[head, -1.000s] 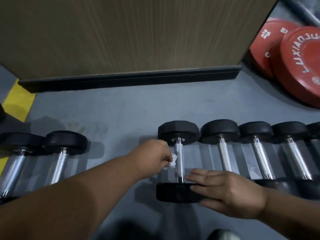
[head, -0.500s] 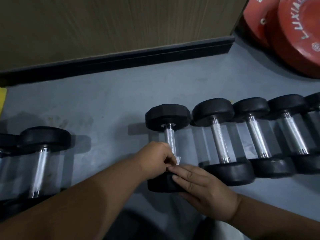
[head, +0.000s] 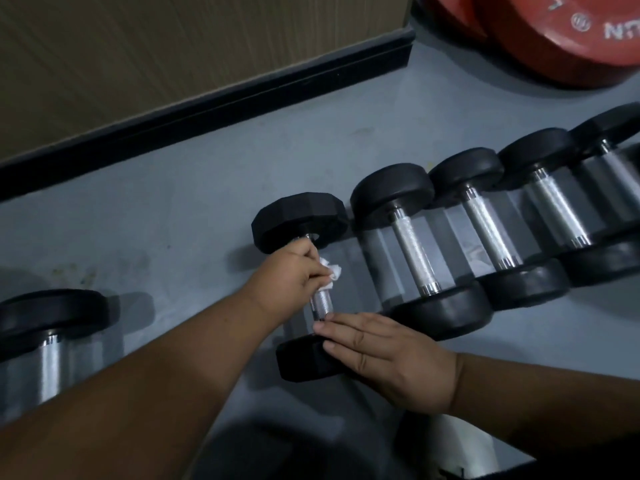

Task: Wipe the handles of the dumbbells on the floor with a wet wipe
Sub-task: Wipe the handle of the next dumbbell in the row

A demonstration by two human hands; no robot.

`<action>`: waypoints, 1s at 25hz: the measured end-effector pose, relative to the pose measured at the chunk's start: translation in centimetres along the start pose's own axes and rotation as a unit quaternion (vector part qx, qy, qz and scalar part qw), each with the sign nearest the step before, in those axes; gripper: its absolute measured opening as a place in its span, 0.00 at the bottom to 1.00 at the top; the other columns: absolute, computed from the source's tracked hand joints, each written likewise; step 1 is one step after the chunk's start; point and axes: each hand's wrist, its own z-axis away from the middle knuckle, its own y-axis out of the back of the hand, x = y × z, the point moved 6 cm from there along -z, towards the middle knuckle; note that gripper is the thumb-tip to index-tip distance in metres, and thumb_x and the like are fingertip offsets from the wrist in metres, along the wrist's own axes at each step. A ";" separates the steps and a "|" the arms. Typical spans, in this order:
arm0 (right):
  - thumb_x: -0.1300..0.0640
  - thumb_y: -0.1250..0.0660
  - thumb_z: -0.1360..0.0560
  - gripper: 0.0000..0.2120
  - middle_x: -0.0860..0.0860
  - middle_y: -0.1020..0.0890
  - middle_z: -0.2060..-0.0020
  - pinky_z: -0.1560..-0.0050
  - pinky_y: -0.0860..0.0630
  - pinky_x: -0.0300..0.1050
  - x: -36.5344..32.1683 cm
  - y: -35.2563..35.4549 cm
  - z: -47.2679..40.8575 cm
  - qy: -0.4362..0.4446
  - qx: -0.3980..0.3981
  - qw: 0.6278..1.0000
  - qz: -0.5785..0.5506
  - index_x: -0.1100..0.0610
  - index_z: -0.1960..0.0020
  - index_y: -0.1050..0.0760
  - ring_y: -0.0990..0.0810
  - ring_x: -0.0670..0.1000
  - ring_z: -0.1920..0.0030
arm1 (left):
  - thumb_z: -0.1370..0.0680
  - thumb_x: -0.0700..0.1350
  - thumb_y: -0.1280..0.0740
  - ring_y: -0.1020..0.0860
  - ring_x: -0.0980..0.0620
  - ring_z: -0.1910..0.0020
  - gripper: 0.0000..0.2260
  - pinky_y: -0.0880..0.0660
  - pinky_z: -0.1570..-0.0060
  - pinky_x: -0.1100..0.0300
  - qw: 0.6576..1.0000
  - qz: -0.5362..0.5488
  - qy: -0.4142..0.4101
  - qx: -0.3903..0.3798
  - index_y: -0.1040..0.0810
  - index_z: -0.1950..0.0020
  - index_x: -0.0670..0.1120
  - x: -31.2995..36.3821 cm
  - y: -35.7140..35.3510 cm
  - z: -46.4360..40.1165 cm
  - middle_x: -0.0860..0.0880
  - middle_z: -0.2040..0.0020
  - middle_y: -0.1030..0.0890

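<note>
**Dumbbells lying along the wall**

A hex dumbbell (head: pixel 301 223) is lying on the floor (head: pixel 173 216), round-headed dumbbells (head: pixel 415 251) sitting in a row to its right, another dumbbell (head: pixel 52 327) lying well apart at left. Weight plates (head: pixel 554 39) are leaning behind the row, beside the wall panel (head: pixel 156 53).

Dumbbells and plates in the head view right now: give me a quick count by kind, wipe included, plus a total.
Dumbbells: 6 (hex-ended one under the hands, 4 round-ended to its right, 1 at far left)
Red weight plates: 2
Wet wipe: 1
Total: 9
</note>
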 end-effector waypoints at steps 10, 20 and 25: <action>0.61 0.31 0.19 0.21 0.58 0.32 0.24 0.33 0.28 0.59 -0.2 0.1 0.0 -0.009 0.009 1.000 -0.019 0.64 0.28 0.28 0.35 0.59 0.23 | 0.24 0.45 0.28 0.27 0.63 0.57 0.04 0.30 0.55 0.71 0.994 0.011 -0.079 -0.077 0.17 0.51 0.46 1.0 -0.8 4.2 0.56 0.53 0.26; 0.63 0.28 0.23 0.25 0.56 0.32 0.24 0.34 0.27 0.58 -0.2 -0.4 0.2 -0.013 0.010 1.000 -0.016 0.62 0.27 0.29 0.34 0.58 0.23 | 0.23 0.46 0.30 0.32 0.64 0.58 0.07 0.33 0.56 0.70 0.989 -0.026 -0.112 -0.098 0.15 0.49 0.46 1.5 -0.6 3.6 0.53 0.51 0.25; 0.63 0.33 0.20 0.23 0.55 0.34 0.22 0.34 0.27 0.58 -0.1 -0.6 0.5 -0.004 0.012 1.000 0.006 0.60 0.25 0.30 0.34 0.58 0.23 | 0.23 0.48 0.31 0.26 0.55 0.57 0.08 0.26 0.57 0.62 0.979 -0.085 -0.127 -0.134 0.14 0.49 0.48 1.9 -0.7 3.1 0.50 0.52 0.25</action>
